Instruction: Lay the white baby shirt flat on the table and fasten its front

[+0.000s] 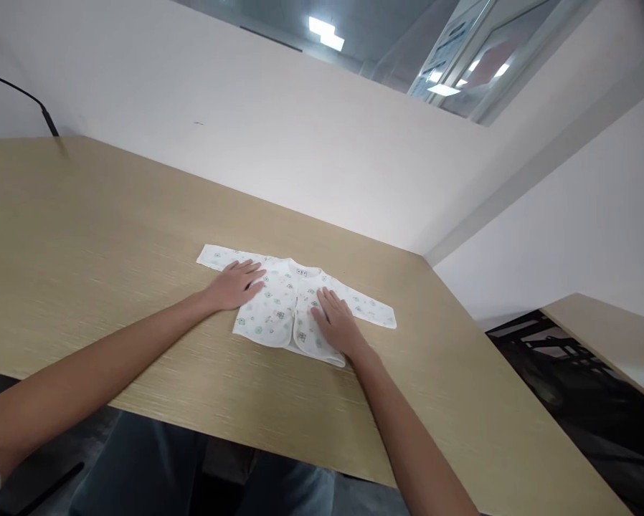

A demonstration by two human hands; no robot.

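A small white baby jacket (pixel 279 301) with a scattered green and brown print lies flat on the wooden table, front side up. Its neckline faces the wall and both sleeves are spread out to the sides. My left hand (pixel 236 284) rests with fingers stretched out on the jacket's left edge, just below where that sleeve joins. On the right front panel lies my right hand (pixel 335 320), its fingers extended flat on the cloth. Neither hand grips the fabric.
The light wooden table (pixel 139 215) meets a white wall (pixel 279 136) at its back edge. A black cable (pixel 24 92) comes down at the far left. Beyond the table's right edge stand another tabletop (pixel 612 344) and a dark frame.
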